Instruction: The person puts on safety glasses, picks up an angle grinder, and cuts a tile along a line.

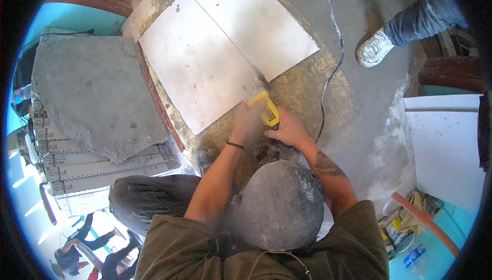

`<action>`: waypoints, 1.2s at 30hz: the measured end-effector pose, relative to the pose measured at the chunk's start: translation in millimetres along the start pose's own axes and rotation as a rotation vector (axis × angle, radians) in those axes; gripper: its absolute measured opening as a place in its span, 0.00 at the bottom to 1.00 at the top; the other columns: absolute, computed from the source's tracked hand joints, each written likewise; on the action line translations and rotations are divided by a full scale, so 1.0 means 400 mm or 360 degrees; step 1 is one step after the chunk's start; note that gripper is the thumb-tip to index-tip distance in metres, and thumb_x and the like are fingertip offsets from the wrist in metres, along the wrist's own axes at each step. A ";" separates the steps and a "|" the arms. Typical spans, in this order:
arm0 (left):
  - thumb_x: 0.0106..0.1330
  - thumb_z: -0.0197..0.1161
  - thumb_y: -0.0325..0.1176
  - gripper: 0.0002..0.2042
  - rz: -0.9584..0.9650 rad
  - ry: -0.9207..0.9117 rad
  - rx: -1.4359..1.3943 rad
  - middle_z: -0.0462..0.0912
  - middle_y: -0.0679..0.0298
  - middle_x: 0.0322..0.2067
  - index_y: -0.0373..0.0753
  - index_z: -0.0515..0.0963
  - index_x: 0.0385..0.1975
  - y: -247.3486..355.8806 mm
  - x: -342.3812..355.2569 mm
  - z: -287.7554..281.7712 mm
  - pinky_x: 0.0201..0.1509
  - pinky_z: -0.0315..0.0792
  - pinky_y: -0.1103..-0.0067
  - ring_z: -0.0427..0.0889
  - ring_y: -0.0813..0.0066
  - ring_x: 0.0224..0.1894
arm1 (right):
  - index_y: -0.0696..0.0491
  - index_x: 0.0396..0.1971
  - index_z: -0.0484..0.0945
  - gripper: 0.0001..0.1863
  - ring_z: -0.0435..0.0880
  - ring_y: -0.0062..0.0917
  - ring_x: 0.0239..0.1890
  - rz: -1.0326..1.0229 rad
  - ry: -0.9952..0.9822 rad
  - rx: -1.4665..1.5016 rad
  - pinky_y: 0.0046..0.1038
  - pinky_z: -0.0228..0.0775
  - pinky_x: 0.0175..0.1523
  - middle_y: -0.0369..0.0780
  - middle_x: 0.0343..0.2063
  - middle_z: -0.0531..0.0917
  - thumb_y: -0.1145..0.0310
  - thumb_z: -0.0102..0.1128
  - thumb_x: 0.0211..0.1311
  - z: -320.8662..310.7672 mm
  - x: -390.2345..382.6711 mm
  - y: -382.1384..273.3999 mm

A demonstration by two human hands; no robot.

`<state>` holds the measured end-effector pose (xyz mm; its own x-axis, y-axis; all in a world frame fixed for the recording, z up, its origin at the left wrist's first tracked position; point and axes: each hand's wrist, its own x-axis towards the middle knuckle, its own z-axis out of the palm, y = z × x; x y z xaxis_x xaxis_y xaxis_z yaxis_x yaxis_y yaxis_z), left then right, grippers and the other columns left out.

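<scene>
My left hand [247,121] and my right hand [288,128] are closed from both sides around a yellow handheld power cutter [266,110]. Motion and dust blur the left fingers. The cutter sits at the near edge of a large white tile panel [189,64], which lies flat on a worn, yellowish-brown board [320,95]. A thin dark straight line runs across the panel from its far edge down to a dark, dusty patch right before the cutter. The blade cannot be made out. My dusty grey knee [277,205] rises close behind my hands.
A dark cable [333,70] trails over the grey floor to my right. Another person's dusty shoe [375,49] stands beyond it. At left, a grey slab [97,90] tops stacked cartons [107,170]. A white panel [446,152] lies at right; a clear bottle [414,257] is near the lower right.
</scene>
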<state>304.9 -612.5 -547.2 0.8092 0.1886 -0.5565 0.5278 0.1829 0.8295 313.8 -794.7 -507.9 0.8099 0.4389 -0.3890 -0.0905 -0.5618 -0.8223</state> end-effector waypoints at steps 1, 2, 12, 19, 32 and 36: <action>0.69 0.68 0.36 0.21 0.0000 -0.0001 -0.0001 0.83 0.60 0.44 0.31 0.73 0.55 -0.003 -0.002 0.003 0.46 0.81 0.73 0.84 0.72 0.43 | 0.58 0.53 0.73 0.38 0.83 0.51 0.49 0.0041 -0.0004 -0.0015 0.43 0.74 0.54 0.54 0.44 0.83 0.57 0.78 0.42 0.003 -0.002 0.008; 0.69 0.67 0.35 0.19 0.0022 -0.0017 -0.0042 0.83 0.61 0.44 0.32 0.74 0.55 0.000 -0.005 0.009 0.46 0.81 0.73 0.84 0.73 0.43 | 0.58 0.53 0.73 0.38 0.83 0.51 0.49 0.0044 -0.0003 -0.0017 0.43 0.74 0.54 0.54 0.44 0.83 0.57 0.78 0.42 0.002 -0.003 0.014; 0.70 0.64 0.30 0.16 -0.0049 -0.0050 -0.0247 0.83 0.61 0.44 0.32 0.75 0.55 0.055 -0.046 0.038 0.46 0.81 0.73 0.84 0.73 0.42 | 0.57 0.55 0.72 0.40 0.82 0.51 0.51 0.0054 -0.0043 0.0014 0.44 0.73 0.54 0.54 0.46 0.82 0.55 0.78 0.42 0.001 -0.008 0.021; 0.71 0.64 0.32 0.18 -0.0007 -0.0026 -0.0186 0.83 0.59 0.44 0.31 0.72 0.55 0.071 -0.040 0.036 0.46 0.81 0.72 0.84 0.71 0.42 | 0.57 0.58 0.71 0.41 0.82 0.50 0.51 0.0037 -0.0093 0.0049 0.42 0.74 0.56 0.53 0.47 0.83 0.56 0.77 0.43 0.010 0.008 0.020; 0.69 0.68 0.43 0.25 -0.0176 0.0004 -0.0003 0.82 0.53 0.43 0.27 0.69 0.51 0.045 0.039 -0.033 0.37 0.82 0.72 0.85 0.69 0.39 | 0.57 0.57 0.72 0.40 0.82 0.51 0.51 -0.0180 0.0081 -0.0001 0.43 0.74 0.56 0.54 0.47 0.83 0.56 0.77 0.43 0.012 0.057 -0.011; 0.69 0.67 0.40 0.23 -0.0199 0.0081 0.0450 0.83 0.54 0.42 0.27 0.69 0.50 0.034 0.007 -0.007 0.37 0.82 0.72 0.84 0.70 0.39 | 0.57 0.58 0.71 0.41 0.82 0.52 0.51 -0.0110 0.0086 -0.0029 0.44 0.74 0.56 0.55 0.47 0.83 0.56 0.77 0.43 0.010 0.020 0.015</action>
<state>313.5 -606.7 -537.5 0.7231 0.2312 -0.6509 0.6792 -0.0667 0.7309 317.3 -791.7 -517.6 0.8442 0.4387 -0.3080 -0.0233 -0.5442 -0.8387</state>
